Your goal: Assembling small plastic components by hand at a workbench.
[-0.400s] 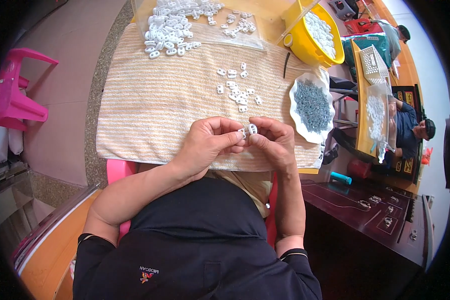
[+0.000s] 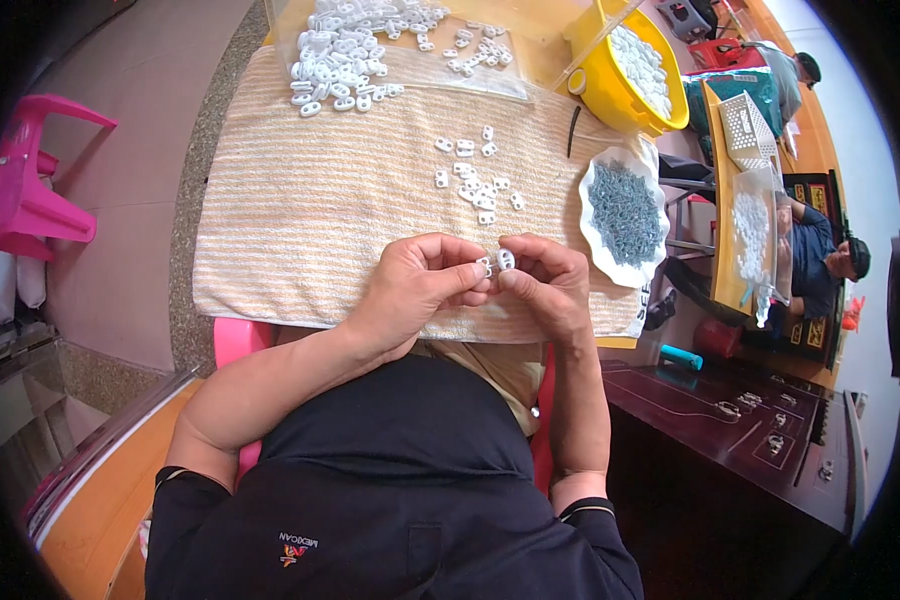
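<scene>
Towel (image 2: 310, 220) covers most of the table; a strip of wood (image 2: 615, 342) shows at the near right corner. Widest open room: bare towel running from the left edge to the loose white pieces (image 2: 475, 190) mid-table. Only a narrow band lies between those pieces and the fingertips. Right side tighter: scalloped white plate (image 2: 630, 276) of grey parts (image 2: 625, 210) at the right edge, just beside the right hand. Yellow basin (image 2: 610, 105) at the far right corner; clear bin (image 2: 470, 82) along the far edge.

Both hands over the near edge, right of centre, forearms angled inward, fingertips facing. Left hand (image 2: 410, 282): thumb and forefinger pinched on a small white piece (image 2: 485, 268), partly hidden. Right hand (image 2: 555, 285): thumb and forefinger closed around a two-holed white oval (image 2: 506, 260). Whether the two touch, cannot tell.
</scene>
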Demonstrator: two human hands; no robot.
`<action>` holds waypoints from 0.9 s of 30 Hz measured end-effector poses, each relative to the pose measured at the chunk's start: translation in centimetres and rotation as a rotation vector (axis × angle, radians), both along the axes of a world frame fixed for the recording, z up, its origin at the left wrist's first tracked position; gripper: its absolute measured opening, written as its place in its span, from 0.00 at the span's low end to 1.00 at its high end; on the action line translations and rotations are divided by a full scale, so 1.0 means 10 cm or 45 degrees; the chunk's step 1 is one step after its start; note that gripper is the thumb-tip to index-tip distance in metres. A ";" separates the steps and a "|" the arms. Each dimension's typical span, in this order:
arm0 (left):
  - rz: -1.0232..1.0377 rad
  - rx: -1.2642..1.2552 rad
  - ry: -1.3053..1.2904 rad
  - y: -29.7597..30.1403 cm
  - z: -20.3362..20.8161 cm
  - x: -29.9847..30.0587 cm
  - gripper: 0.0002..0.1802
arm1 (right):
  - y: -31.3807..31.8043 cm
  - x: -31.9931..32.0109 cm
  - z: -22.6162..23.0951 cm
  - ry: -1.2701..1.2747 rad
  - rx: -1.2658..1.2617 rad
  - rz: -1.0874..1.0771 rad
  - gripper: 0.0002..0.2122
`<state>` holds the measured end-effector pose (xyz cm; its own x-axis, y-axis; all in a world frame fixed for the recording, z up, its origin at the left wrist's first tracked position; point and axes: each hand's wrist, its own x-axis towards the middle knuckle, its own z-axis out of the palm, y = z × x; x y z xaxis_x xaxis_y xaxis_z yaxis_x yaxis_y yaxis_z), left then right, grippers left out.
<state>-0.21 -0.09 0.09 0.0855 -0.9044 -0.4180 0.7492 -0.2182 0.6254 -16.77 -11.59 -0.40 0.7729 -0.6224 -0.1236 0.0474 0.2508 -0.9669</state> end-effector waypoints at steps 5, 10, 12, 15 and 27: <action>0.009 -0.004 0.001 0.00 -0.01 -0.01 0.09 | 0.00 0.00 0.03 0.051 -0.026 0.003 0.15; 0.012 -0.005 -0.002 0.00 -0.03 -0.01 0.09 | 0.01 0.01 0.03 0.056 -0.050 0.028 0.15; 0.013 -0.002 0.004 0.00 -0.03 -0.01 0.09 | 0.00 0.00 0.02 0.058 -0.039 0.028 0.15; 0.006 0.001 -0.007 0.00 -0.04 -0.02 0.08 | 0.01 0.01 0.04 0.055 -0.047 0.028 0.15; -0.011 -0.033 -0.031 0.00 -0.06 -0.03 0.08 | 0.04 0.03 0.11 0.105 -0.049 0.032 0.15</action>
